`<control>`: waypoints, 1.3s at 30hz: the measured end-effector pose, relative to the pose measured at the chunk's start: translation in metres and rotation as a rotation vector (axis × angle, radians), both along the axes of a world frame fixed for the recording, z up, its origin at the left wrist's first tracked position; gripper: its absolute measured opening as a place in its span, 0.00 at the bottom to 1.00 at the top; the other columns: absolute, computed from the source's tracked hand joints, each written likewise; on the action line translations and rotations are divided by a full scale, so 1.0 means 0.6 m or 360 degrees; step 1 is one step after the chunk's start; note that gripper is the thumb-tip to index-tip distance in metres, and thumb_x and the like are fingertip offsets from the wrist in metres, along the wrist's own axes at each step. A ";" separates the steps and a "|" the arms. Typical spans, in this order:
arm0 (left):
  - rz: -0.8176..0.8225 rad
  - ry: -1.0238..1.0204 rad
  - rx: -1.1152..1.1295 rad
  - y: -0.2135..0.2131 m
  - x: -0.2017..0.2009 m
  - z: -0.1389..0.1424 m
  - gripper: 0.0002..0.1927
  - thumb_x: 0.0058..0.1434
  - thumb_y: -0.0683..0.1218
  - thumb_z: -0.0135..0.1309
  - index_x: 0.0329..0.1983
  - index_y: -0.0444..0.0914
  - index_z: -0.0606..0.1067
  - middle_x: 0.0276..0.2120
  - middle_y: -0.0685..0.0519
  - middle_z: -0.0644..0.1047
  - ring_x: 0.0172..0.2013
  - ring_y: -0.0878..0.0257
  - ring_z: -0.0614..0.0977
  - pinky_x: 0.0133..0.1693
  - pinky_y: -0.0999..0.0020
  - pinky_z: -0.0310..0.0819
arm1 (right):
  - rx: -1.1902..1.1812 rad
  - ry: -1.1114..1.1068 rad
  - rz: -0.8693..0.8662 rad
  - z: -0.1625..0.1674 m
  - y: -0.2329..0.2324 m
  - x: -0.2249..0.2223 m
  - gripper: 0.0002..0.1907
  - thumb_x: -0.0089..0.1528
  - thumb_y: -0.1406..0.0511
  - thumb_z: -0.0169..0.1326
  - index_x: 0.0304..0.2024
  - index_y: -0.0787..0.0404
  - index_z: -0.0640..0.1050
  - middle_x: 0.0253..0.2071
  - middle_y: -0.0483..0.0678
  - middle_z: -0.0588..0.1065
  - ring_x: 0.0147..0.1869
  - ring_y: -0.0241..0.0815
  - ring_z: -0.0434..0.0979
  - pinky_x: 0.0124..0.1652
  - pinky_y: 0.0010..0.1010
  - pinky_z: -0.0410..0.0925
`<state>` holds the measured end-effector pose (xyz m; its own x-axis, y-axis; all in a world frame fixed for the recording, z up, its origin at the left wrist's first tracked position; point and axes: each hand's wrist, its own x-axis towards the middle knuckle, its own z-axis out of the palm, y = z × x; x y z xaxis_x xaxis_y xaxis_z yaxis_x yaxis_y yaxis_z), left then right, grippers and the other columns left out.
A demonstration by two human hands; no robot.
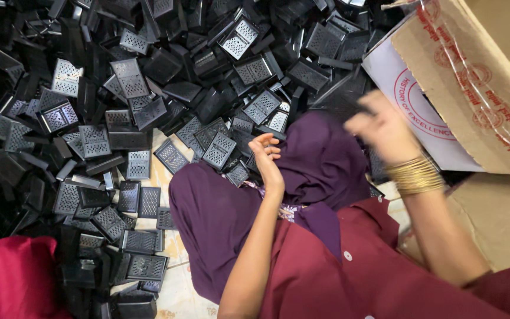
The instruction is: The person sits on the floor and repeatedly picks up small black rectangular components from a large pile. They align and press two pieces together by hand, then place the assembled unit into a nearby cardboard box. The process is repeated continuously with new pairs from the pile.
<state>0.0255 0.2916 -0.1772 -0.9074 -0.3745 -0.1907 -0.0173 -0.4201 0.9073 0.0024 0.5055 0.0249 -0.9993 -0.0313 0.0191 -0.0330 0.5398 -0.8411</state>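
Maroon sleeve [349,266] nearest; floor [175,292] seemingly tiled, heaped with black grilles [131,77].

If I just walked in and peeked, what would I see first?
A huge heap of black plastic parts with little grid holes covers the floor across the top and left. In the middle lies purple cloth, where the left hand rests curled and empty. The right hand, blurred, with gold bangles on its wrist, is up by a cardboard box at the right.
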 end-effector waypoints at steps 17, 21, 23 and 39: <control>0.0185 0.0142 -0.1640 -0.057 -0.015 0.064 0.15 0.68 0.47 0.48 0.55 0.38 0.72 0.53 0.47 0.73 0.52 0.51 0.75 0.53 0.55 0.69 | 0.1660 0.0605 0.0244 -0.302 -0.194 -0.244 0.17 0.59 0.66 0.58 0.51 0.58 0.75 0.31 0.49 0.80 0.39 0.49 0.80 0.59 0.49 0.60; -0.0031 0.0435 -0.2374 -0.060 -0.043 0.080 0.26 0.62 0.40 0.51 0.66 0.37 0.71 0.63 0.42 0.72 0.66 0.44 0.68 0.64 0.47 0.58 | 0.1237 0.0529 0.0444 -0.291 -0.168 -0.245 0.16 0.58 0.67 0.59 0.49 0.57 0.74 0.33 0.47 0.80 0.39 0.50 0.80 0.54 0.46 0.62; -0.0180 0.0283 -0.2284 -0.056 -0.049 0.083 0.29 0.63 0.41 0.53 0.69 0.36 0.70 0.58 0.46 0.73 0.64 0.47 0.70 0.65 0.44 0.58 | 0.0947 0.0622 0.0497 -0.256 -0.141 -0.230 0.16 0.56 0.67 0.61 0.47 0.57 0.76 0.33 0.48 0.80 0.39 0.50 0.81 0.50 0.45 0.63; -0.0199 0.0307 -0.1137 -0.017 -0.031 0.047 0.14 0.61 0.37 0.58 0.46 0.33 0.66 0.37 0.46 0.75 0.39 0.49 0.80 0.41 0.61 0.73 | 0.0910 0.0191 0.0626 -0.130 0.002 0.007 0.24 0.54 0.53 0.64 0.42 0.62 0.73 0.59 0.59 0.69 0.60 0.62 0.69 0.56 0.47 0.65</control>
